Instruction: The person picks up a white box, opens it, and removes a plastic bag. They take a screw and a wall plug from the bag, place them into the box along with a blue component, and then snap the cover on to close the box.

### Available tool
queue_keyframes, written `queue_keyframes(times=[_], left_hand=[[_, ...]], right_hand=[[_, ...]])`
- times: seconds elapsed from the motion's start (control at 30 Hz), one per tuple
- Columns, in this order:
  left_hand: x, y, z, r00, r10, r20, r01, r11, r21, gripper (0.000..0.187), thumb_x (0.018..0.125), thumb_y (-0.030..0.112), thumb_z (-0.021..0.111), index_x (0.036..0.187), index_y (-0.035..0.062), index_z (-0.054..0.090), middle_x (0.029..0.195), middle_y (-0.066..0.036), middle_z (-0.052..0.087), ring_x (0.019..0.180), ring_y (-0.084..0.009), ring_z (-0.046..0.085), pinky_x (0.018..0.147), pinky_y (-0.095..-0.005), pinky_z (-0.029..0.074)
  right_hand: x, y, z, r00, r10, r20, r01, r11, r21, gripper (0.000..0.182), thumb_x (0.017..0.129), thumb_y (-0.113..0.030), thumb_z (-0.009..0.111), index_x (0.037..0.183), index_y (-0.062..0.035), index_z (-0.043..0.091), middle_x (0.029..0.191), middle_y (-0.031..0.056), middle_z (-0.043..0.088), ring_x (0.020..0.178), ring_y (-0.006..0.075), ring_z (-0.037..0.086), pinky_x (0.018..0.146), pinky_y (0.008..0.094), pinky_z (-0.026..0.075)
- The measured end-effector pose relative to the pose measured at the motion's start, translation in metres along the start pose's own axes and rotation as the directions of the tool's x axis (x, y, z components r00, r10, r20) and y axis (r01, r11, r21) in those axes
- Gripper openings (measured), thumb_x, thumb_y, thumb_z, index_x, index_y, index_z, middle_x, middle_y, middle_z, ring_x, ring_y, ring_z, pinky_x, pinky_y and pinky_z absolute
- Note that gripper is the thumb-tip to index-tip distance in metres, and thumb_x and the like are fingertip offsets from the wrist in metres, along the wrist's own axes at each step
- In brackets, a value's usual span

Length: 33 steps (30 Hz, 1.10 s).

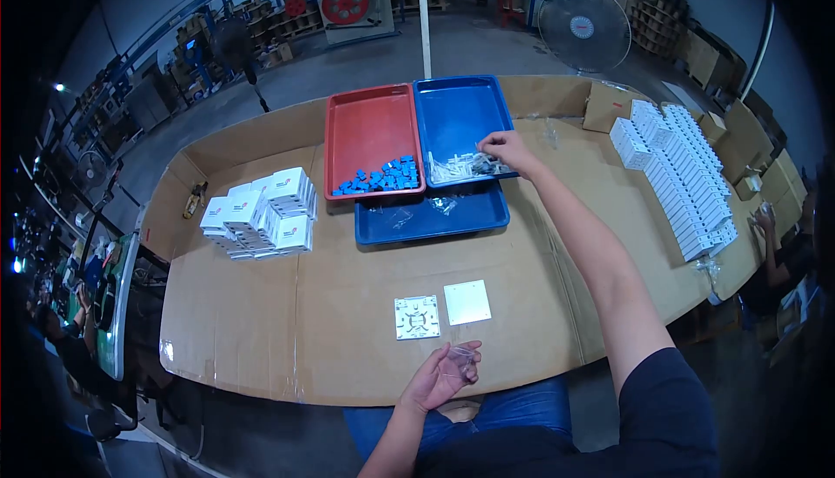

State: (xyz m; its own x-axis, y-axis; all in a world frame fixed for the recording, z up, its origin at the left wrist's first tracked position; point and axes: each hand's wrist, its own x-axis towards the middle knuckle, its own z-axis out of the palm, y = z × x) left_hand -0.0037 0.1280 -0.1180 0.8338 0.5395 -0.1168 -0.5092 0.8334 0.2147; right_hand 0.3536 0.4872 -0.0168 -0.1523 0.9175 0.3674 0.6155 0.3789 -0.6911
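Observation:
My left hand [435,378] is at the table's near edge, fingers curled round a small clear plastic bag [464,358]. My right hand [506,149] reaches far out over the upper blue tray [465,108], its fingertips pinched together above a pile of small white parts [457,167]. Whatever those fingers hold is too small to make out. Just beyond my left hand lie two square white pieces: a moulded plate [417,318] with clips and openings, and a plain flat cover [467,302] to its right.
A red tray [370,121] holds small blue parts [383,175]. Below it, a lower blue tray [409,227] contains clear plastic bits. White boxes [261,213] are stacked at left; rows of white pieces [683,182] stand at right. Another person's hand [765,217] is at the far right.

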Motion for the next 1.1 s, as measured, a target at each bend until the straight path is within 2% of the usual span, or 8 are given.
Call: queue_keyframes(times=[0.07, 0.1, 0.43, 0.53, 0.6, 0.67, 0.8, 1.1], left_hand=[[0.0, 0.0, 0.001, 1.0, -0.004, -0.031, 0.004, 1.0, -0.001, 0.06, 0.11, 0.043, 0.041, 0.145, -0.0051, 0.049, 0.118, -0.013, 0.066, 0.095, -0.0228, 0.062, 0.091, -0.0384, 0.048], [0.0, 0.0, 0.001, 1.0, -0.005, -0.028, 0.005, 1.0, 0.0, 0.06, 0.11, 0.043, 0.041, 0.145, -0.0051, 0.049, 0.118, -0.013, 0.066, 0.095, -0.0228, 0.062, 0.091, -0.0384, 0.048], [-0.002, -0.004, -0.009, 0.997, 0.074, -0.001, -0.074, 0.997, 0.026, 0.057, 0.111, 0.039, 0.043, 0.147, -0.0056, 0.047, 0.122, -0.012, 0.067, 0.1, -0.0245, 0.065, 0.094, -0.0378, 0.051], [0.004, -0.003, -0.012, 0.994, 0.105, -0.038, -0.106, 0.994, -0.034, 0.053, 0.112, 0.039, 0.041, 0.151, 0.0036, 0.047, 0.127, -0.007, 0.068, 0.1, -0.0211, 0.066, 0.096, -0.0368, 0.051], [0.009, -0.001, 0.002, 0.994, 0.108, -0.019, -0.109, 0.994, -0.034, 0.056, 0.112, 0.042, 0.041, 0.151, 0.0027, 0.047, 0.126, -0.008, 0.067, 0.101, -0.0214, 0.066, 0.098, -0.0379, 0.052], [0.016, 0.002, 0.007, 0.993, 0.108, -0.046, -0.107, 0.994, 0.023, 0.056, 0.111, 0.044, 0.044, 0.146, 0.0005, 0.052, 0.123, -0.009, 0.069, 0.101, -0.0216, 0.067, 0.096, -0.0375, 0.055], [0.02, -0.001, 0.0, 0.997, 0.083, -0.006, -0.083, 0.996, 0.026, 0.055, 0.111, 0.043, 0.045, 0.144, 0.0002, 0.053, 0.12, -0.009, 0.07, 0.099, -0.0205, 0.067, 0.094, -0.0369, 0.055], [0.018, -0.006, 0.0, 0.997, 0.08, -0.023, -0.077, 0.991, 0.113, 0.053, 0.112, 0.043, 0.043, 0.143, 0.0, 0.052, 0.122, -0.012, 0.068, 0.102, -0.0219, 0.067, 0.097, -0.0388, 0.053]], right_hand=[[-0.011, -0.052, -0.012, 0.922, 0.383, 0.057, -0.37, 0.829, 0.419, 0.015, 0.091, -0.019, 0.074, 0.1, -0.0087, 0.08, 0.098, 0.0044, 0.078, 0.071, 0.0085, 0.061, 0.061, 0.027, 0.048], [-0.013, -0.057, -0.014, 0.928, 0.367, 0.064, -0.357, 0.829, 0.429, 0.014, 0.095, -0.02, 0.071, 0.101, -0.0087, 0.077, 0.1, 0.0014, 0.077, 0.07, 0.0048, 0.058, 0.058, 0.0221, 0.045], [-0.056, -0.097, -0.024, 0.922, 0.38, 0.069, -0.264, 0.491, 0.83, 0.012, 0.098, -0.016, 0.072, 0.102, -0.005, 0.07, 0.093, 0.0027, 0.073, 0.063, 0.0028, 0.052, 0.054, 0.0209, 0.041], [-0.104, -0.113, -0.013, 0.94, 0.341, 0.023, -0.228, 0.574, 0.786, 0.016, 0.098, -0.013, 0.071, 0.111, -0.0052, 0.07, 0.086, 0.0, 0.067, 0.066, 0.0031, 0.049, 0.058, 0.0215, 0.039], [-0.147, -0.124, 0.005, 0.933, 0.347, 0.096, -0.29, 0.569, 0.77, 0.019, 0.098, -0.012, 0.071, 0.114, -0.0036, 0.073, 0.085, -0.0017, 0.065, 0.066, 0.0042, 0.049, 0.058, 0.0227, 0.04], [-0.197, -0.144, 0.026, 0.92, 0.387, 0.069, -0.341, 0.699, 0.628, 0.018, 0.096, -0.011, 0.073, 0.113, -0.0045, 0.077, 0.082, -0.0036, 0.064, 0.066, 0.004, 0.049, 0.059, 0.0219, 0.04], [-0.283, -0.178, 0.064, 0.908, 0.397, 0.136, -0.4, 0.721, 0.566, 0.015, 0.094, -0.01, 0.074, 0.107, -0.0025, 0.077, 0.082, -0.0037, 0.065, 0.069, 0.0028, 0.052, 0.061, 0.0215, 0.042], [-0.314, -0.203, 0.068, 0.903, 0.345, 0.258, -0.429, 0.764, 0.482, 0.011, 0.092, -0.007, 0.073, 0.102, -0.0032, 0.075, 0.073, -0.006, 0.06, 0.065, 0.0006, 0.051, 0.06, 0.02, 0.04]])
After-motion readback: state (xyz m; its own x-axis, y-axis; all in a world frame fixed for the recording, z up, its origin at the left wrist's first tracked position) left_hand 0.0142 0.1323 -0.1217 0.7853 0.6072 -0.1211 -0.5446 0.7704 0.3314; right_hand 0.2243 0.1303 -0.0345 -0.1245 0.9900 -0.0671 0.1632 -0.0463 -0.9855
